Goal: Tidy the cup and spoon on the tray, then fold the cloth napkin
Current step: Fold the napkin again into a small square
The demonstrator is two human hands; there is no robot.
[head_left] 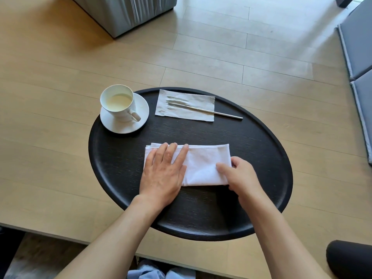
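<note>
pale wood table (50, 125), with round black tray (120, 198) resting flat on it, overhanging near edge. on tray: saucer (144, 109) under cup (117, 103), paper napkin (201, 101) under spoon (221, 114), folded cloth (203, 166).

tray (112, 178) sitting on table (50, 158) | cup (118, 102) standing on saucer (141, 115), far-left of tray | spoon (211, 112) lying on paper napkin (201, 99), far-centre, right of cup | cloth napkin (203, 166) lying near-centre under both hands
</note>
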